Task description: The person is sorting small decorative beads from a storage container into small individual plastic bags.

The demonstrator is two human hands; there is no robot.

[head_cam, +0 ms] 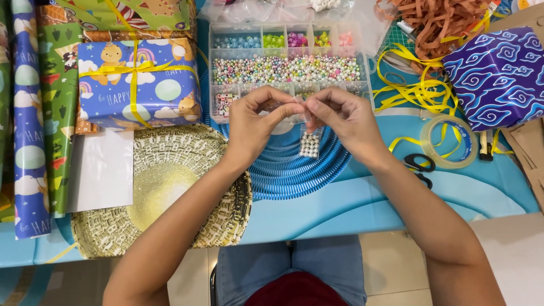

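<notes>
Both hands pinch a small clear plastic bag of white beads.
Left hand and right hand grip its top; best kept upright over the blue ribbed plate.

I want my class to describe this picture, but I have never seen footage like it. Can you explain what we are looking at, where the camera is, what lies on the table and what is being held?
There is no machine here: a person works with two bare hands. The single picture comes from a camera worn on their head, looking down, so the arms reach in from below.

The left hand and right hand meet over the table and pinch the top of a small clear bag of pale beads.

Behind them stands a clear bead box with compartments of coloured beads. Under the hands lies a blue ribbed mat, beside a woven gold basket. To the left are a wrapped gift tied with yellow ribbon and rolls of wrapping paper. To the right lie a tape roll, scissors and loose yellow ribbon.
</notes>
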